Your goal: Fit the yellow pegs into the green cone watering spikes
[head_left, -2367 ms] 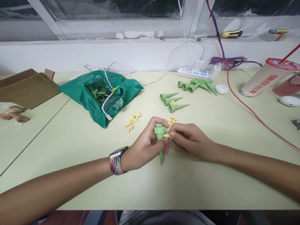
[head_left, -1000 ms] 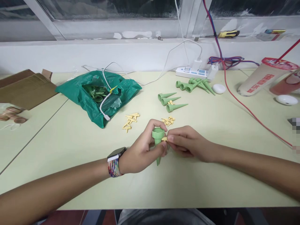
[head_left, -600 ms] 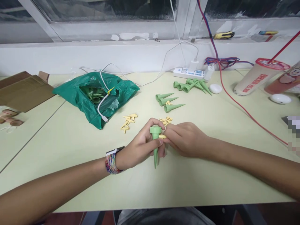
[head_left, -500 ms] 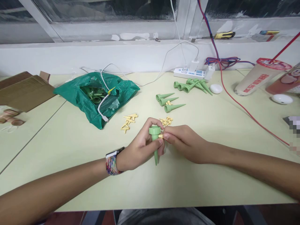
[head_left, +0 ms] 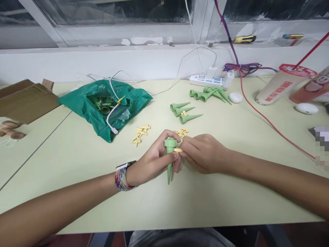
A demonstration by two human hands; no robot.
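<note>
One plasticky green cone point(head_left: 170, 151), chunky collar point(head_left: 170, 142) up top, sits in a half-curled left hand point(head_left: 150, 163); right hand point(head_left: 205, 154) is nearly closed, pinching a stubby yellow peg point(head_left: 177, 150) at the cone's side.

Open tabletop point(head_left: 195, 206) on the near side, yellow pegs point(head_left: 141, 132) and green spikes point(head_left: 190, 118) obstructing beyond, green bag point(head_left: 99, 121) blocking back left

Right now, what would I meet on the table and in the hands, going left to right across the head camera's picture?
Cardboard → green bag → green spike in the left hand → yellow piece in the right hand → white rounded object → red-lidded cup.
</note>
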